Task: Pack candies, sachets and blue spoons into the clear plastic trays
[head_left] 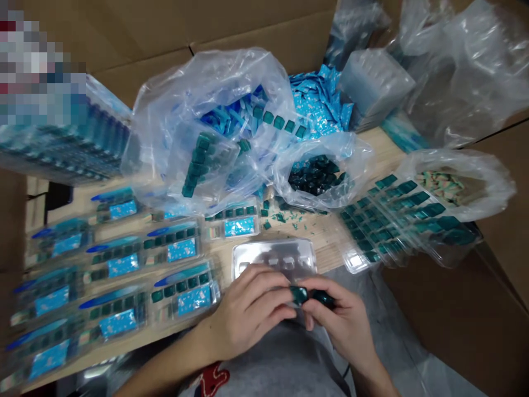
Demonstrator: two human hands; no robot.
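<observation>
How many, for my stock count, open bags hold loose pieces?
3: large teal-and-blue bag centre, dark teal bag beside it, pastel bag far right. Others may be hidden.

The left hand point(247, 311) and right hand point(341, 322) are held just above the grey-shirted torso point(285, 366), fingers point(264, 286) curled inward and close together, forearms point(165, 372) angling in from either side.

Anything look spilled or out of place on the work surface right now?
Yes: loose teal pieces and scraps lie scattered on the wooden surface beside the plastic bag, outside the packed plastic tray, so they look spilled.
</observation>
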